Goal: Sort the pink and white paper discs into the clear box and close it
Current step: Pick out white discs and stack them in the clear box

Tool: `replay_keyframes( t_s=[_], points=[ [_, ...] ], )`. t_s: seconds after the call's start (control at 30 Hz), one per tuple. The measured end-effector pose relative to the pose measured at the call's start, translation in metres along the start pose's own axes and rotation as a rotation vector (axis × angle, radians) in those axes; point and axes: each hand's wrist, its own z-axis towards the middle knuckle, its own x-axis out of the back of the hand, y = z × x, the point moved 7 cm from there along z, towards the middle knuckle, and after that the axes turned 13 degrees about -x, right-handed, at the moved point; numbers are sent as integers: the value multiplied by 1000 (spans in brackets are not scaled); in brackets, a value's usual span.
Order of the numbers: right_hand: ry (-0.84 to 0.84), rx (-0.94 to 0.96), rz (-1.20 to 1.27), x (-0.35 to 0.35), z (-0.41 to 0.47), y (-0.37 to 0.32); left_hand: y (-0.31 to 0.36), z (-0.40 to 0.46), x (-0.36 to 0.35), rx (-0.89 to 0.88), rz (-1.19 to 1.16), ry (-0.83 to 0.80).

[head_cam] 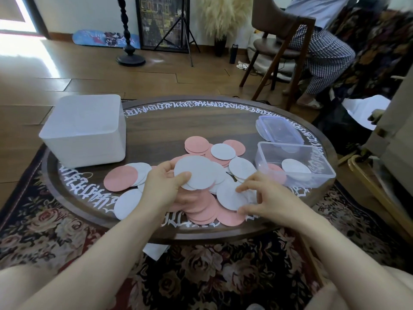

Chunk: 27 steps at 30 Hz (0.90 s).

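Note:
Pink and white paper discs [201,148] lie in a loose heap across the middle of the round wooden table [156,124]. My left hand [165,186] grips a small stack of white discs [199,173], held just above the heap. My right hand [266,198] rests on the heap's right side, its fingertips pinching the edge of a white disc [230,196]. The clear box [295,164] stands open at the right and holds a white disc and a pink one. Its clear lid [279,130] lies flat just behind it.
A white lidded tub [85,128] stands on the table's left part. A person sits on a wooden chair [281,36] beyond the table at the right. A floral rug [201,276] lies under the table. A lamp stand [129,48] and a tripod stand on the floor behind.

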Motion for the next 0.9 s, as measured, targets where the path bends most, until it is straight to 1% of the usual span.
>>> replay_keyframes(
  t_s=[0.07, 0.2, 0.3, 0.5, 0.6, 0.67, 0.77, 0.83, 0.9],
  points=[
    [-1, -6, -43, -3, -2, -3, -1, 1, 3, 32, -9, 26],
    [89, -2, -164, -1, -3, -11, -1, 1, 2, 52, -29, 25],
    [96, 1, -204, -1, -2, -14, -2, 1, 3, 62, -20, 39],
    [82, 1, -158, 2, -6, -13, -5, 0, 4, 109, -20, 53],
    [127, -11, -117, 7, -6, -12, -8, -1, 4, 98, -10, 34],
    [217, -25, -35, 15, -6, -9, -9, 0, 6, 85, 3, 39],
    [353, -36, 154, 31, -6, -2, -8, 0, 8, 71, 13, 48],
    [366, -71, 347, 38, -5, 2, -8, 0, 7, 69, 22, 42],
    [291, -132, 575, 38, -4, 6, -7, -2, 5, 63, 41, 32]
  ],
)
